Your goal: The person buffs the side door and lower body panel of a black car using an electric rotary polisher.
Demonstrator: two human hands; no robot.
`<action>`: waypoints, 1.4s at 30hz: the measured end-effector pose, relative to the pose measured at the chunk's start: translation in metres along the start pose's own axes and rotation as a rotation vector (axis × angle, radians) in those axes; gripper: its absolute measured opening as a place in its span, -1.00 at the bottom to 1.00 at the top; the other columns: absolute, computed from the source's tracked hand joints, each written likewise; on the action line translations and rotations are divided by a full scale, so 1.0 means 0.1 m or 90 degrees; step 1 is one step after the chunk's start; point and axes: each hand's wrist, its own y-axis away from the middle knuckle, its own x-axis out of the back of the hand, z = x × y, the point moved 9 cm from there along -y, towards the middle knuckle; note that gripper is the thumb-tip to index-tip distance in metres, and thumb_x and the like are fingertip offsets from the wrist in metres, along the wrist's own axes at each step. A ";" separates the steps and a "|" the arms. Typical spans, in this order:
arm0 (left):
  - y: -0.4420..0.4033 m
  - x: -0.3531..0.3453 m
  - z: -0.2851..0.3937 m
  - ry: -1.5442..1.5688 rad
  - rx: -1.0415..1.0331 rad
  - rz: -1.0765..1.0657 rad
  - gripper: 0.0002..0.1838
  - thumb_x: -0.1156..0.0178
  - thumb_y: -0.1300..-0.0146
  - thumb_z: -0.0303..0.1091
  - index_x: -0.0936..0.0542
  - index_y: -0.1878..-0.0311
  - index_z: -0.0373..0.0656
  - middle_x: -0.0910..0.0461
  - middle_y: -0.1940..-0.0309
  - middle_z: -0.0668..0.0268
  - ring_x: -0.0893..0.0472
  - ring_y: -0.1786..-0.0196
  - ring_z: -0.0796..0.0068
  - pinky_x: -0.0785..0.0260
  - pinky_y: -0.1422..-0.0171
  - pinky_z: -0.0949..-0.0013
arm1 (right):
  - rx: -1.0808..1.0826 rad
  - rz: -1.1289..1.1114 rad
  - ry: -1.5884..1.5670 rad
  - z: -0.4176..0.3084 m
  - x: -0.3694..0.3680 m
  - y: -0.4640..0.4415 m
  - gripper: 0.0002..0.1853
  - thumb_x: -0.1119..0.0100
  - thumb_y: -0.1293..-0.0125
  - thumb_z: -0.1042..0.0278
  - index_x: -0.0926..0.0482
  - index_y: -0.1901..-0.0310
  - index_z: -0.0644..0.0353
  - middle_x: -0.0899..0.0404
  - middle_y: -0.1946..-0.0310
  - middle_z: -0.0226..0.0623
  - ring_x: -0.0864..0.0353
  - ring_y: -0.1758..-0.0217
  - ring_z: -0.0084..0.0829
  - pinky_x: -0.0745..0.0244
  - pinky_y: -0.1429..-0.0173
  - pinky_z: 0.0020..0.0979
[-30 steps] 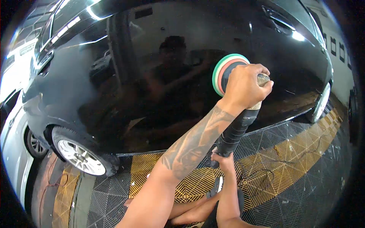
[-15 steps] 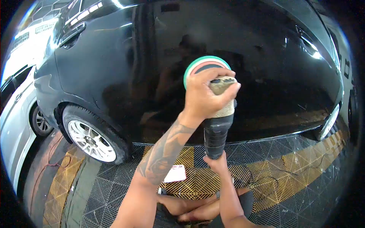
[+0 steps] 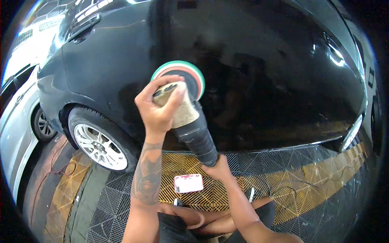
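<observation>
My left hand is gripping the polisher near its pad; my right hand is holding its near end; the pad is touching the black car door; if I am tipping it too much, its edge could be marking the shiny paint.

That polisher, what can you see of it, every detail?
The polisher has a black, taped-looking body, a tan, rough-looking head, and a round pad layered green, white and salmon around a dark disc. It slants up leftward, pad apparently against the black car. The left hand grips its head, the right hand its rear end. I can't tell whether it spins.
</observation>
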 end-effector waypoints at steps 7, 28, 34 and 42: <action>0.33 -0.46 -0.05 0.014 0.012 -0.037 -0.76 -0.35 -0.21 -0.53 -0.68 0.06 -0.39 -0.77 0.13 0.08 -0.72 0.05 0.39 -0.54 -0.14 0.35 | -0.097 -0.001 0.021 0.23 0.31 0.23 -0.40 -0.55 0.08 0.19 -0.64 0.05 0.45 -0.75 0.17 0.08 -0.78 0.06 -0.15 -0.64 -0.07 -0.24; 1.02 -4.26 0.45 0.106 -0.085 -0.355 -0.75 -0.44 -0.04 -0.21 -0.75 0.24 -0.12 -0.75 0.32 0.15 -0.73 0.24 0.06 -0.59 0.10 0.12 | -0.017 0.175 -0.125 1.84 1.55 0.64 -0.70 -0.42 -0.02 0.58 -0.56 0.19 0.22 -0.60 0.28 -0.40 -0.58 0.22 -0.41 -0.50 0.08 -0.34; 0.96 -3.76 0.37 0.096 -0.067 -0.312 -0.75 -0.46 -0.05 -0.24 -0.75 0.22 -0.12 -0.75 0.30 0.20 -0.75 0.26 0.11 -0.60 0.15 0.18 | -0.160 0.210 -0.330 2.13 1.30 0.66 -0.70 -0.45 0.00 0.57 -0.57 0.21 0.19 -0.61 0.30 -0.42 -0.61 0.22 -0.41 -0.54 0.06 -0.30; 0.69 -2.46 0.24 0.101 -0.072 -0.175 -0.72 -0.52 -0.03 -0.33 -0.75 0.18 -0.22 -0.77 0.30 0.18 -0.78 0.26 0.29 -0.60 0.12 0.33 | -0.089 0.122 -0.252 1.29 1.00 0.53 -0.72 -0.46 0.00 0.59 -0.63 0.22 0.19 -0.67 0.29 -0.43 -0.64 0.25 -0.49 -0.56 0.08 -0.35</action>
